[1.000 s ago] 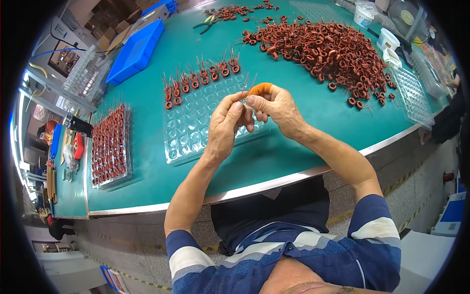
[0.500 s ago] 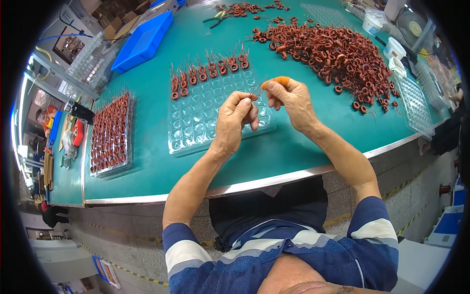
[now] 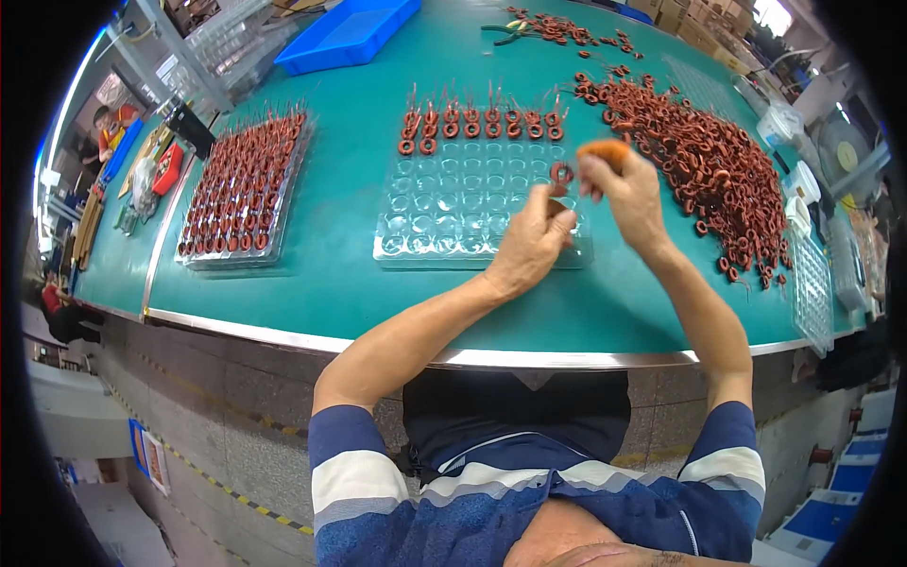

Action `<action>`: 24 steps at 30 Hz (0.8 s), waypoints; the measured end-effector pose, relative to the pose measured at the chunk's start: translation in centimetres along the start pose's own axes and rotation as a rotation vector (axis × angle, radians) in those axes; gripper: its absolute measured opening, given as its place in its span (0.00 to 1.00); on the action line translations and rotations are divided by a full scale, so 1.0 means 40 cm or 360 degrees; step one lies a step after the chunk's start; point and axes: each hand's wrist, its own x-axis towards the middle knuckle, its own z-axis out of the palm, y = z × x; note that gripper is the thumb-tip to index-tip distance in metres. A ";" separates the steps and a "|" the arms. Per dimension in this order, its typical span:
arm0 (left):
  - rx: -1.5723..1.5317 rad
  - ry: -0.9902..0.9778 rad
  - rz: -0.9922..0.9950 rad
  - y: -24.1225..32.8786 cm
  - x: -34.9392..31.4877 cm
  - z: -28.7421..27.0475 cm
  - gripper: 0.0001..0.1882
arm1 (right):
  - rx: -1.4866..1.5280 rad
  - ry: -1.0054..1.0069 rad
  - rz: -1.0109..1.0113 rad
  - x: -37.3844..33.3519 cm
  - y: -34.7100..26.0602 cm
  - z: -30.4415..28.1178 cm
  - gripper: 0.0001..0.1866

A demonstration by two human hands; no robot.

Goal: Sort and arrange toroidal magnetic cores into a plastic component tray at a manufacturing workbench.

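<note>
A small reddish-brown wire-wound ring coil [image 3: 561, 173] stands at the fingertips of my left hand [image 3: 531, 248], whose thumb and fingers are closed on it. Close by on the right, my right hand [image 3: 625, 197] has its fingers curled together, with an orange cover [image 3: 606, 151] on one finger. Whether it grips the coil's thin wires is blurred. Beneath my left hand lies a clear plastic tray [image 3: 386, 248] with round pockets. Similar coils [image 3: 471, 130] fill its far rows, wire ends pointing up; the nearer pockets hold none.
At right lies a large heap of loose coils [image 3: 699, 156]. A filled tray of coils [image 3: 241, 194] sits at left. Farther back are a blue bin [image 3: 345, 38] and pliers [image 3: 507, 34]. Another clear tray [image 3: 814, 283] and white tubs [image 3: 801, 180] line the right edge.
My view has turned, so the table's contents appear shifted right and lower. The coil now shows upright above my left fingertips, and my right hand has moved slightly apart from the left.
</note>
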 end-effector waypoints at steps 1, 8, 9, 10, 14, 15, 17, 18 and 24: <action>0.0249 -0.0001 0.0180 -0.013 -0.001 0.003 0.15 | -0.0072 -0.0033 -0.0076 0.049 -0.013 0.010 0.11; 0.0624 -0.0083 0.0639 -0.031 -0.016 0.003 0.09 | -0.0238 -0.0398 -0.0178 0.318 0.058 0.246 0.12; 0.0625 -0.0105 0.0638 -0.030 -0.019 0.006 0.08 | -0.0393 -0.0466 -0.0212 0.329 0.063 0.267 0.11; 0.0622 -0.0102 0.0643 -0.028 -0.018 0.009 0.08 | -0.0440 -0.0550 -0.0214 0.342 0.080 0.288 0.11; 0.0645 -0.0130 0.0707 -0.032 -0.016 0.013 0.07 | -0.0488 -0.0683 -0.0161 0.367 0.110 0.302 0.14; 0.0638 -0.0136 0.0729 -0.036 -0.018 0.007 0.07 | -0.0517 -0.0637 -0.0184 0.365 0.096 0.295 0.19; 0.0640 -0.0131 0.0710 -0.042 -0.022 -0.002 0.07 | -0.0895 -0.0471 -0.0362 0.364 0.057 0.249 0.22; 0.0640 -0.0131 0.0699 -0.040 -0.022 -0.003 0.07 | -0.0989 -0.0523 -0.0367 0.364 0.042 0.201 0.23; 0.0624 -0.0112 0.0671 -0.028 -0.014 0.006 0.06 | -0.2596 -0.0673 -0.0667 0.202 0.107 -0.160 0.08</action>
